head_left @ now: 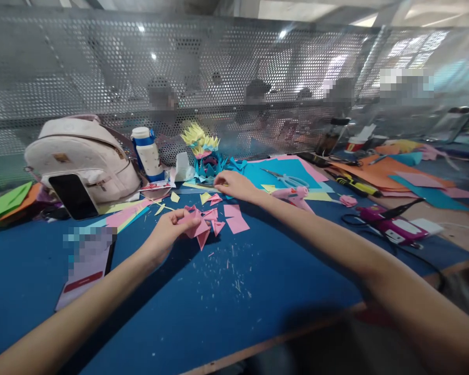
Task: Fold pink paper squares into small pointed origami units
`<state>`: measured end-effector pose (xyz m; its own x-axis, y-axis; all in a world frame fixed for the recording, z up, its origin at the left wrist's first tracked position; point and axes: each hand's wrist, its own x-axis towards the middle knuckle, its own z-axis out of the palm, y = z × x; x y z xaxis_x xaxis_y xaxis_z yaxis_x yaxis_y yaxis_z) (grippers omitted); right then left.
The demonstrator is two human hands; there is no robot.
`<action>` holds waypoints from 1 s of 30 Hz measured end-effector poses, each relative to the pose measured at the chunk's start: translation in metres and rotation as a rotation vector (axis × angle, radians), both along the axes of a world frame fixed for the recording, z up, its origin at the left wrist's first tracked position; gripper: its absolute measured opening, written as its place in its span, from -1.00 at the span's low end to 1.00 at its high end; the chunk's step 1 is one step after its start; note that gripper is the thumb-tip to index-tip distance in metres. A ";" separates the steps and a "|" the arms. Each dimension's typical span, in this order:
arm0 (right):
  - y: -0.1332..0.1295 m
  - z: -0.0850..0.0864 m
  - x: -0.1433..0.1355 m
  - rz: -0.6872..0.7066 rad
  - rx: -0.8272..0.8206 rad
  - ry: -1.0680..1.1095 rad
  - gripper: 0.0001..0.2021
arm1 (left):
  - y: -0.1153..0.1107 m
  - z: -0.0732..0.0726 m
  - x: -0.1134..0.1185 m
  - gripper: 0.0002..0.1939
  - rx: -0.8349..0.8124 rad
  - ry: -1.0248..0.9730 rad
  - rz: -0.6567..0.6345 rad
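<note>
My left hand (172, 229) pinches a folded pink paper piece (193, 224) above the blue table. Close by lie small folded pink pieces (218, 227) and flat pink paper squares (237, 224). Further back, my right hand (234, 186) reaches to the foot of a paper model with yellow spiky petals (197, 136) and a blue folded base (209, 165). Its fingers are closed; a thin object seems to lie at the fingertips, too small to name. Yellow paper scraps (205, 198) are just in front of that hand.
A pale backpack (82, 151), a phone leaning on it (73, 195) and a bottle (147, 156) stand at left. Another phone (86, 268) lies flat. Scissors (291, 179), a pink glue gun (293, 195) and a purple power strip (393, 226) with cables are at right. Perforated metal (219, 67) rises behind.
</note>
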<state>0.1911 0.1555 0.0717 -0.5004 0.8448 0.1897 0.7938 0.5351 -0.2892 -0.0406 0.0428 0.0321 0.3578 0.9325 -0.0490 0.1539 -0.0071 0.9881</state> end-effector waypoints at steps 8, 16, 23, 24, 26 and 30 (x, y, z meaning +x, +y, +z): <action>-0.090 0.006 -0.011 0.305 -0.202 0.214 -0.87 | -0.012 -0.013 0.009 -0.68 -0.031 -0.016 0.049; -0.106 -0.003 0.023 0.329 -0.457 0.296 -0.91 | -0.026 -0.016 0.033 -0.79 0.097 0.155 -0.092; -0.112 -0.040 0.042 0.378 -0.309 0.127 -0.95 | -0.034 -0.022 0.038 -0.89 0.422 0.405 -0.118; -0.111 -0.046 0.045 0.421 -0.237 0.136 -0.97 | -0.035 -0.023 0.037 -0.89 0.466 0.429 -0.126; -0.109 -0.055 0.049 0.505 -0.085 0.173 -0.92 | -0.037 -0.024 0.037 -0.91 0.544 0.461 -0.157; -0.109 -0.065 0.056 0.644 0.123 0.150 -0.80 | -0.040 -0.025 0.034 -0.81 0.671 0.458 -0.277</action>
